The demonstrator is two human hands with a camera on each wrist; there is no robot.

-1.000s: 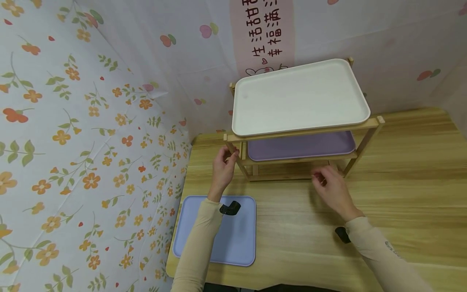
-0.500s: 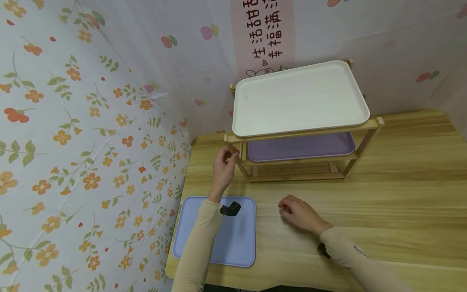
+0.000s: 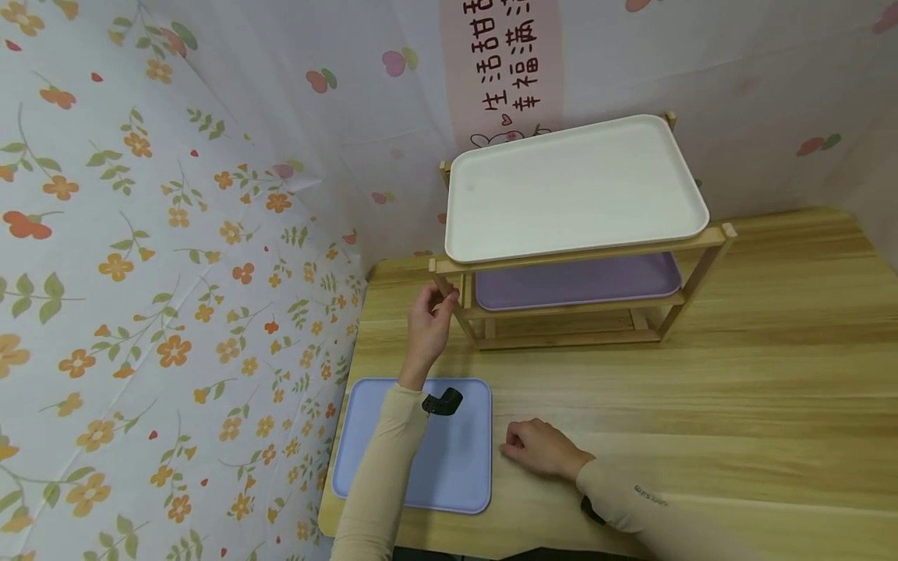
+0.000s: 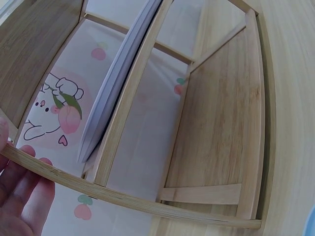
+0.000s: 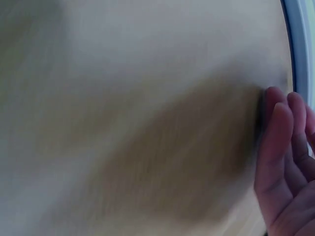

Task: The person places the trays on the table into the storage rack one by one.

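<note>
My left hand (image 3: pixel 429 326) grips the front left post of a wooden two-tier rack (image 3: pixel 571 340) in the head view. Seen from the left wrist, the fingers (image 4: pixel 37 196) curl behind that post (image 4: pixel 142 204). On the rack's top lies a white tray (image 3: pixel 575 191), and a purple tray (image 3: pixel 582 282) rests on the shelf below. My right hand (image 3: pixel 546 449), fingers loosely bent and holding nothing, is low over the table beside the right edge of a blue tray (image 3: pixel 452 460). In the right wrist view its fingertips come close to the blue tray's rim (image 5: pixel 299 46).
The wooden table (image 3: pixel 772 374) extends to the right of the rack. A floral cloth (image 3: pixel 210 234) borders the left side, and a printed curtain (image 3: pixel 393 117) hangs behind the rack. My left forearm crosses over the blue tray.
My right hand has moved from the rack's lower right front toward me and leftward, to the blue tray's right side. My left hand stays on the rack's post.
</note>
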